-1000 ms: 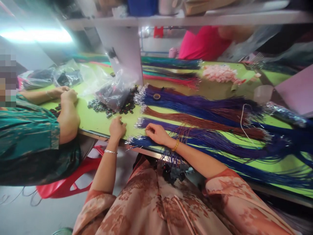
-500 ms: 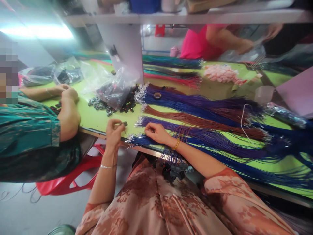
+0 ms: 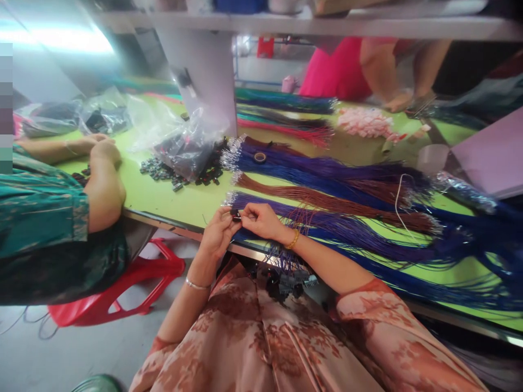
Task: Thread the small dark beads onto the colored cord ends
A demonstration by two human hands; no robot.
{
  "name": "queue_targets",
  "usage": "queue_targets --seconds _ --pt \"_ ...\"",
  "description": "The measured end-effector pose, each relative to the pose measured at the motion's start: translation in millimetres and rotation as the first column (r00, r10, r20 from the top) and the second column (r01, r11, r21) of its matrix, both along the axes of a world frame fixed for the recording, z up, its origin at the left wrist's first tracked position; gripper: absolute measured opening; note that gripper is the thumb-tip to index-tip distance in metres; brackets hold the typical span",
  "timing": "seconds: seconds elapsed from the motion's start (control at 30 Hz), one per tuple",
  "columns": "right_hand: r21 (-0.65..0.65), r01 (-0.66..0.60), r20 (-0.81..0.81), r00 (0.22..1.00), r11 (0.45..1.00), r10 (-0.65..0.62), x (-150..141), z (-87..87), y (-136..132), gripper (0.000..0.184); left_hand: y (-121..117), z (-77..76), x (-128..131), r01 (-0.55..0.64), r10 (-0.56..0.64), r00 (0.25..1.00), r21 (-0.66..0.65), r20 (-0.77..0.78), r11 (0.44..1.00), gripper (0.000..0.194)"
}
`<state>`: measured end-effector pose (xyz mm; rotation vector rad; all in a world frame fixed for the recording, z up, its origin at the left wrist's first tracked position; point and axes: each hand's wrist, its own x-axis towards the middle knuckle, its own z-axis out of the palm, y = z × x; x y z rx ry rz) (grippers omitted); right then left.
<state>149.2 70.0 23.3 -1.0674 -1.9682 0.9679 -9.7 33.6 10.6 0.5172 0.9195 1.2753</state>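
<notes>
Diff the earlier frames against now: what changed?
The left hand, seen pinching a dark connector half a second ago, has carried it rightward to the right hand, at its fingertips. Across the table, a pink-clad person's hands have lowered. Unchanged: right hand roughly in place, brown wire bundle, connector pile.

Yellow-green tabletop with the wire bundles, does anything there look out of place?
Perhaps the thin, bent white strand: it lies crosswise over the long brown wire bundle, against the wires' run. It may be deliberate.
</notes>
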Motion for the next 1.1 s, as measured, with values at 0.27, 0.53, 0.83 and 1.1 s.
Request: queue_targets --seconds 0.27,0.53,0.83,1.1 --pt "0.017 0.049 0.058 0.997 0.999 -0.05 0 3.4 -4 0.011 -1 -0.6 -3 0.043 -0.043 0.999 0.031 0.005 0.999 0.033" --pt "0.025 0.047 0.061 0.997 0.999 -0.048 -1 1.4 -4 0.011 -2 -2.7 -5 0.062 -0.061 0.995 -0.008 0.081 0.998 0.028" --pt "0.04 0.027 0.062 0.998 0.999 -0.03 -3 -0.1 -5 0.012 -8 -3.7 6 -0.014 0.026 0.992 0.096 -0.123 0.995 0.028" --pt "0.153 -0.031 0.158 0.987 0.988 0.006 -5 -4.2 -7 0.012 -16 -4.8 17 -0.143 0.166 0.956 0.109 -0.241 0.984 0.028"
